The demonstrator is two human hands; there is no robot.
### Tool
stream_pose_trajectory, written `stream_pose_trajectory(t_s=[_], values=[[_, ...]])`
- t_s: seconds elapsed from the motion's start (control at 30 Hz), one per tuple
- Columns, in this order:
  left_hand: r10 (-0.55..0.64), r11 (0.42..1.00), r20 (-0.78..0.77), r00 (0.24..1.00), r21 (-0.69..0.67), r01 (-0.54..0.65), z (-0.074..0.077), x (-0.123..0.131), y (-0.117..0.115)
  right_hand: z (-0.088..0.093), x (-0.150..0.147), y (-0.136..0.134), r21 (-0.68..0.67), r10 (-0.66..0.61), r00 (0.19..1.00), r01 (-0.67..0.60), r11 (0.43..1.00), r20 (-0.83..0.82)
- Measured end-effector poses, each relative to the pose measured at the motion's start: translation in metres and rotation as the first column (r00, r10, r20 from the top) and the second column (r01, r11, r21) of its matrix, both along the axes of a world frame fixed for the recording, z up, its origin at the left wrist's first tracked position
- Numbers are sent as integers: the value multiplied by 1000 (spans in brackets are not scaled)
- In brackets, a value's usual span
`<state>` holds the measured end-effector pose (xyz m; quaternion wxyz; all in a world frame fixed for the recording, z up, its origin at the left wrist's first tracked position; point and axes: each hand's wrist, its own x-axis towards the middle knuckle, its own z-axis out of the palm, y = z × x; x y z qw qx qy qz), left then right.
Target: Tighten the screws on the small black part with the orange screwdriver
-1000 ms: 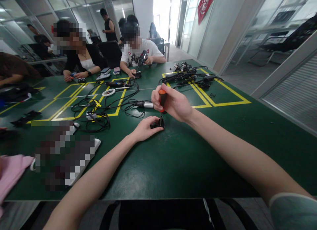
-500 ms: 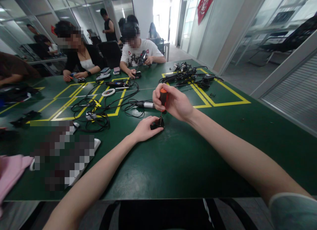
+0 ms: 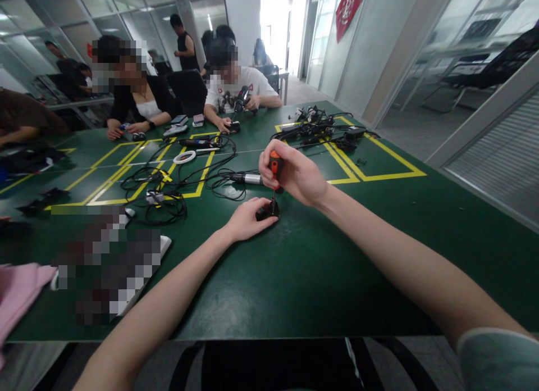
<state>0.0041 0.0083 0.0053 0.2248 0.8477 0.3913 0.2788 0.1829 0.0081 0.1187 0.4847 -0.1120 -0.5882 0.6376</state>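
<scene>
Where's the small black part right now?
Head view, centre of the green table: the small black part is held by the left hand, with the screwdriver in the right hand standing on it.

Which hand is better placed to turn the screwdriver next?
Right. The right hand grips the screwdriver upright, tip on the small black part; the left hand is pinning that part down.
</scene>
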Motion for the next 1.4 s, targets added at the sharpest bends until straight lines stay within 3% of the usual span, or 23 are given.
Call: stream_pose_trajectory(t_s=[0.13,0.43,0.63,1.23,1.4], values=[[-7,1000,-5,1000,-5,7,-1,0,0,0,0,1,-43,16,1000,-15,999,21],[1,1000,-7,1000,-7,-1,-1,0,0,-4,-3,0,19,28,999,-28,999,-37],[-8,1000,1,1000,-17,8,-1,1,1,-2,-1,1,-56,41,999,-41,998,-4],[-1,1000,-2,1000,1,1,-4,0,2,-4,0,2,-7,107,992,-107,994,-74],[-4,1000,-2,1000,1,4,-4,0,1,-4,1,0,-2,63,997,-63,998,-52]])
